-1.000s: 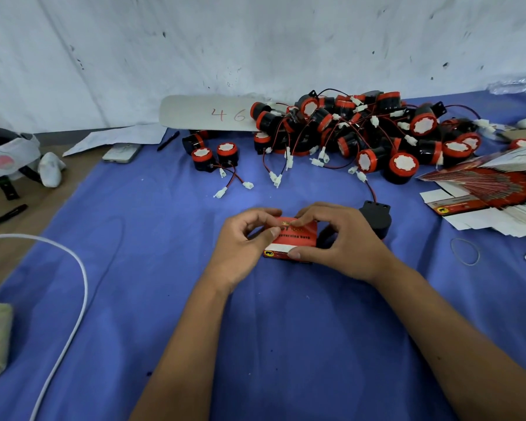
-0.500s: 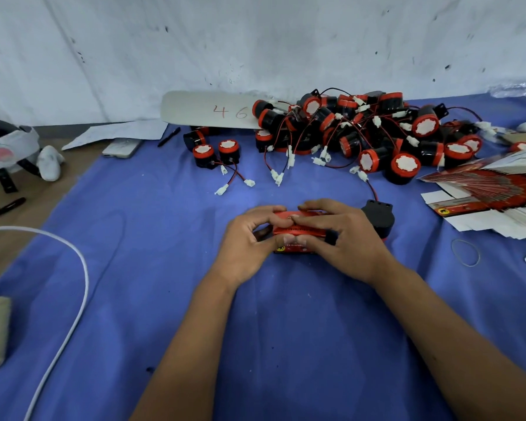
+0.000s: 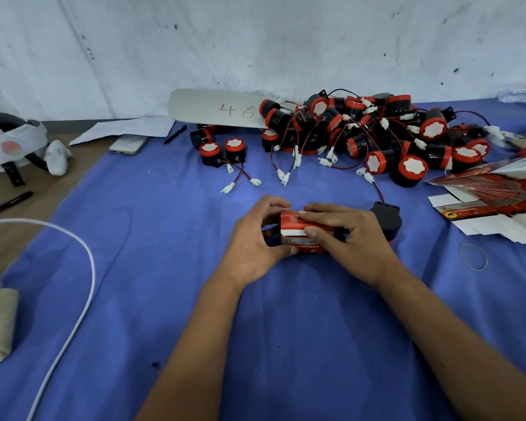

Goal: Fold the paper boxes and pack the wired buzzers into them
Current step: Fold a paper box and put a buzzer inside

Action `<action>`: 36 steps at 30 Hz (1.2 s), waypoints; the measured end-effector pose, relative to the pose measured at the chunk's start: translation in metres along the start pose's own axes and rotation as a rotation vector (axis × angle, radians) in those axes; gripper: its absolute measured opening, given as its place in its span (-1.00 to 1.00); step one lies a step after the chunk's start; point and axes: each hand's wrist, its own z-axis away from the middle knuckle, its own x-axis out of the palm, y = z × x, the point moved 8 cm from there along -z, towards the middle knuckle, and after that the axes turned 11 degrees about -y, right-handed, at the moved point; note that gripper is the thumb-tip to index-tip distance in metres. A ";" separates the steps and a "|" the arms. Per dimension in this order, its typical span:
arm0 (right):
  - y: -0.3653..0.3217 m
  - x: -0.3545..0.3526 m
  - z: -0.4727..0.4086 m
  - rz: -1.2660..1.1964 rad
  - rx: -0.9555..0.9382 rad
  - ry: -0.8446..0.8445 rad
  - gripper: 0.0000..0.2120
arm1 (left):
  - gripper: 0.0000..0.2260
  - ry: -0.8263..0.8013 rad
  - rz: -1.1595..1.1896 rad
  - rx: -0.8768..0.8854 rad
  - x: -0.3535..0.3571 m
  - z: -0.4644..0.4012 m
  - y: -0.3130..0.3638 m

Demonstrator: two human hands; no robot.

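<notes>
Red printed cardboard with a white band makes up the small box (image 3: 298, 235) at the middle of the blue cloth (image 3: 164, 268), a soft, slightly wrinkled sheet spread over a wooden table (image 3: 9, 214). The left hand (image 3: 255, 241) grips the box's left end, fingers curled over the top edge and thumb beneath, while the right hand (image 3: 353, 238) holds its right part, fingers laid along the top and thumb pressed on the white band. Whether anything sits inside the box cannot be told. Just beside the right hand lies a single buzzer (image 3: 387, 221), a black plastic drum lying on the cloth with a thin wire running away from it. Farther back, a heap of buzzers (image 3: 377, 138) is piled against the scuffed white wall (image 3: 255, 41): round black bodies with red rims and white faces, tangled in red and black wires ending in small white plugs. Two more of them stand apart at the heap's left. A fanned stack of flat boxes (image 3: 498, 196), glossy red and white, lies at the right edge, with a thin rubber band (image 3: 472, 256) near it. A white cable (image 3: 82, 299) curves across the left side.
</notes>
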 end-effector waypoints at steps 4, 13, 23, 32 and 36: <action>0.002 0.002 0.001 -0.176 0.021 0.006 -0.77 | -0.58 0.010 0.038 0.056 0.000 0.000 0.008; 0.002 0.003 0.002 0.032 -0.033 -0.155 -0.69 | -0.83 0.098 0.044 0.203 -0.002 0.002 0.017; -0.019 0.004 0.012 0.426 -0.207 0.029 -0.71 | -0.85 0.094 -0.278 0.210 -0.003 0.006 0.018; -0.022 -0.002 0.005 0.059 -0.124 0.100 -0.85 | -0.77 0.160 0.282 0.085 -0.001 0.008 0.003; -0.024 -0.002 -0.003 0.057 -0.066 0.008 -0.87 | -0.80 0.147 0.365 0.050 -0.003 0.003 -0.003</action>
